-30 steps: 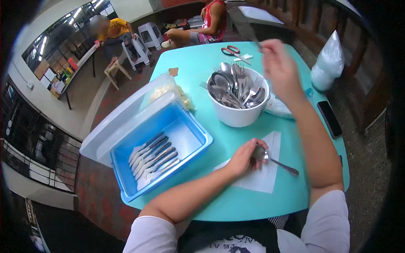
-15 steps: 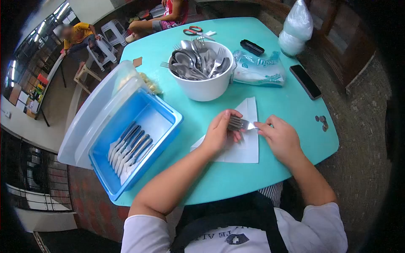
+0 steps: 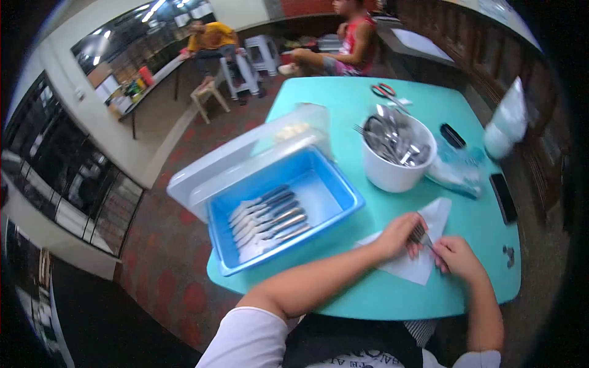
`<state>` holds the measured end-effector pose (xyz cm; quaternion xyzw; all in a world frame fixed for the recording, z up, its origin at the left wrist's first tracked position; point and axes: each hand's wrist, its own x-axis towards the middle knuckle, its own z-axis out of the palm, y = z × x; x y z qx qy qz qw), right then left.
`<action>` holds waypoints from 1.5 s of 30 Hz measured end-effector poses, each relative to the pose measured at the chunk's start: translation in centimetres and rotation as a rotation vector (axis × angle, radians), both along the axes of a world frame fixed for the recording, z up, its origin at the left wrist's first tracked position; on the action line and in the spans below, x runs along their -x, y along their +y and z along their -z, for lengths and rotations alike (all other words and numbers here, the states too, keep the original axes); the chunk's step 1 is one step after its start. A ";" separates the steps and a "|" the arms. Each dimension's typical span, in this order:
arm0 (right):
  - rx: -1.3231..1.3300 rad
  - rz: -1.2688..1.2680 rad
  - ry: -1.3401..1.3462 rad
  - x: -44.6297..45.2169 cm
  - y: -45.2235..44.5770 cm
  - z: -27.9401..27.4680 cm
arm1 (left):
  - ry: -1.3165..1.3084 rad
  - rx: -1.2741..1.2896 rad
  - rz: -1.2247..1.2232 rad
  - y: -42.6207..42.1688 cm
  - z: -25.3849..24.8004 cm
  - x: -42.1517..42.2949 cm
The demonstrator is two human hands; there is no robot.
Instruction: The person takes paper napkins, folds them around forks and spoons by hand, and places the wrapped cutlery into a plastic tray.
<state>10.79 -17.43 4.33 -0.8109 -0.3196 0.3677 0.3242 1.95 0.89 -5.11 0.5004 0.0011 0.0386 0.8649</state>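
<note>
My left hand (image 3: 402,236) is closed around the tined end of a metal fork (image 3: 422,235). At the fork's other end, my right hand (image 3: 459,257) pinches the handle between thumb and fingers. Both hands are above a white paper sheet (image 3: 412,267), which lies at an angle on the table under the fork. Left of my forearm stands a blue plastic bin (image 3: 328,224) holding a row of cutlery sets (image 3: 270,218), their lower ends in white paper and metal handles showing. A white bucket (image 3: 392,178) full of loose forks and spoons (image 3: 396,138) stands beyond my hands.
On the turquoise table (image 3: 325,297) are scissors (image 3: 385,92), a black case (image 3: 453,135), a plastic packet (image 3: 460,172), a phone (image 3: 503,197) and coins (image 3: 509,256). A clear lid (image 3: 257,153) leans behind the bin. Two people (image 3: 215,40) sit farther back.
The view has swung to the left, so the table and everything on it appear farther right and lower. Both hands still hold the fork over the paper.
</note>
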 end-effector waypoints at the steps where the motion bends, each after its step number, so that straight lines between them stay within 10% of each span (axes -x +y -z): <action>1: 0.022 -0.008 0.083 -0.2 -0.1 -0.3 | 0.003 0.011 0.009 0.0 -0.1 0.1; 14: 0.029 0.060 0.305 -0.2 -1.0 1.3 | 0.000 0.032 0.069 0.1 -0.7 0.4; 17: 0.014 0.068 0.277 -0.5 -1.6 2.5 | -0.031 -0.207 -0.281 -0.1 0.0 0.1; 20: 0.057 0.068 0.261 0.2 -1.9 1.3 | -0.079 -1.094 -0.538 1.1 -2.0 1.2; 27: 0.208 -0.025 0.096 -0.5 -3.2 1.5 | 0.288 -1.666 -0.400 0.6 -4.6 3.4; 45: 0.424 -0.230 -0.032 0.0 0.7 -0.9 | 0.432 -1.591 -0.406 3.6 -5.2 3.9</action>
